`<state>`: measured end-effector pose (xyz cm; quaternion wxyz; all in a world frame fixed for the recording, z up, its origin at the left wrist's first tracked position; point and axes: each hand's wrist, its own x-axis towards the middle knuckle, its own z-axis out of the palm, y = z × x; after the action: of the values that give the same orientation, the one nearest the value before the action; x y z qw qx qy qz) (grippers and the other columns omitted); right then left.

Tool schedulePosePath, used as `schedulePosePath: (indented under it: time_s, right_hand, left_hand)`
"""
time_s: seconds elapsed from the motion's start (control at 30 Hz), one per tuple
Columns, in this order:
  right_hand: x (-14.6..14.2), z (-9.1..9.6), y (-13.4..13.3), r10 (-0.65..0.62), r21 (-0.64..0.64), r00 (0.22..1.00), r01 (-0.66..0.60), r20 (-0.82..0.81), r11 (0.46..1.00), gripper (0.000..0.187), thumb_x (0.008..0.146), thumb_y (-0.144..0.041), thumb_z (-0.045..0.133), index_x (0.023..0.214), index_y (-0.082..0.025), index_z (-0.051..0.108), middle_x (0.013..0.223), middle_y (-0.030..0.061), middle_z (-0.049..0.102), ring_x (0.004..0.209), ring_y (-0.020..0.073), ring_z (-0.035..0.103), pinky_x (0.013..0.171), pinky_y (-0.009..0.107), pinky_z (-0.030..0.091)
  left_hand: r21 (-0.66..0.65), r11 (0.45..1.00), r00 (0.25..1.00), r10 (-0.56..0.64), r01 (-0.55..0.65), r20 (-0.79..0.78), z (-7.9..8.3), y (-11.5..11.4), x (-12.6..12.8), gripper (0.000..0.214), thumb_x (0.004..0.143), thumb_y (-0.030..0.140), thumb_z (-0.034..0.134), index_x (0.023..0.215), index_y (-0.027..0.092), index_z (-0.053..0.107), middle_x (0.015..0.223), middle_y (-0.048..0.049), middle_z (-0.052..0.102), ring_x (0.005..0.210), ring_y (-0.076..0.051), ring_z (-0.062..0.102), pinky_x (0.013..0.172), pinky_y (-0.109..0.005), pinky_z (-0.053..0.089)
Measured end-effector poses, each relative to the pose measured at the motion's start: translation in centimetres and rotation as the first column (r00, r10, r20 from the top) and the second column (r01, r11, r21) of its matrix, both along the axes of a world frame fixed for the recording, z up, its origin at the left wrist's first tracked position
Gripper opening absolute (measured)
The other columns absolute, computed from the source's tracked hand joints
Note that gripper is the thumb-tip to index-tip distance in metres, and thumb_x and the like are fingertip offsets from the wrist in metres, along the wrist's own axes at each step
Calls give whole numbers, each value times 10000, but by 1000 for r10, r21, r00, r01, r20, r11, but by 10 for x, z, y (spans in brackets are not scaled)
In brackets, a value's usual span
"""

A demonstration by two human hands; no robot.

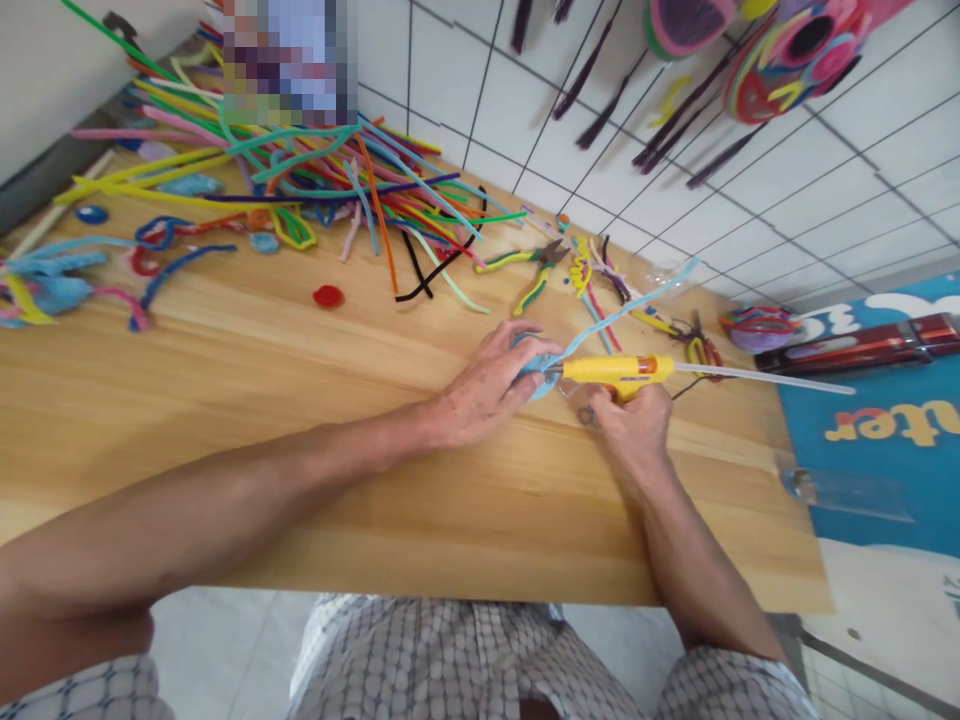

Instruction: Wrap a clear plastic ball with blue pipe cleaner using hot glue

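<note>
My left hand [491,385] is closed around a light blue coil of pipe cleaner [541,382], from which a long straight end runs off to the upper right. In my right hand [637,425] is a yellow hot glue gun [616,370], gripped by its handle. Its nozzle points left and meets the blue coil, though whether it touches is hard to make out. A long clear glue stick [765,377] sticks out of the gun's back. Part of the coil is hidden behind my left fingers.
Many coloured pipe cleaners [315,170] are heaped at the back left. Behind my hands lie green-and-yellow pliers [536,268]; scissors [701,350] are to the right. A red pompom-like piece [328,296] sits left of centre. The wooden table's [465,540] front edge is before me.
</note>
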<state>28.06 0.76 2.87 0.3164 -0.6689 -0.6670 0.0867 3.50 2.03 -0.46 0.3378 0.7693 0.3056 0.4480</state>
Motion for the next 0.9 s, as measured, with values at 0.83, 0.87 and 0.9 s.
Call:
schedulePosePath:
  time_s: [0.83, 0.87, 0.9]
  right_hand:
    - [8, -5, -4, 32, 41, 999, -33, 16, 999, 117, 722, -273, 601, 615, -239, 565, 527, -53, 545, 505, 142, 506, 572, 294, 445]
    - [8, -5, -4, 35, 40, 999, -35, 13, 999, 105, 723, -272, 599, 627, -238, 576, 534, -53, 553, 512, 143, 514, 574, 293, 447]
    - [8, -5, -4, 34, 42, 999, -34, 9, 999, 94, 723, -272, 598, 638, -236, 585, 538, -53, 557, 515, 144, 518, 573, 291, 447]
  left_hand:
    - [-18, 1000, 1000, 9, -9, 3, 2, -4, 3, 294, 1062, 219, 493, 1340, 254, 582, 1466, -144, 509, 1491, -282, 449, 1271, -552, 413]
    - [-19, 1000, 1000, 9, -9, 3, 2, -4, 3, 295, 1062, 218, 493, 1341, 254, 582, 1467, -144, 508, 1494, -282, 446, 1273, -550, 412]
    - [-20, 1000, 1000, 7, -7, 0, 2, -4, 3, 298, 1062, 215, 492, 1344, 252, 580, 1468, -145, 506, 1499, -283, 442, 1276, -548, 410]
